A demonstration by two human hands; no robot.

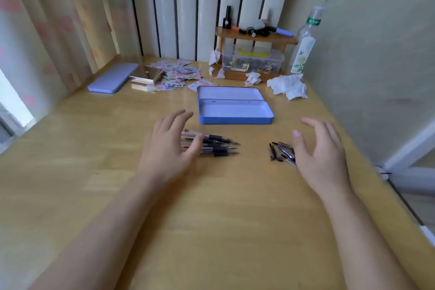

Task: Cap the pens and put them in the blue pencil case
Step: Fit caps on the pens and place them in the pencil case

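Note:
A blue tin pencil case lies open in the middle of the wooden desk, its lid folded back and its inside bare. Just in front of it lies a bunch of several uncapped black pens, tips pointing right. My left hand hovers over their left ends with fingers spread, hiding part of the barrels. To the right a small heap of black pen caps rests on the desk. My right hand is open beside that heap, covering its right edge.
A lilac flat case lies at the back left beside scattered stickers. A wooden shelf over a clear storage box, crumpled tissues and a plastic bottle stand at the back right. The desk's right edge meets a wall.

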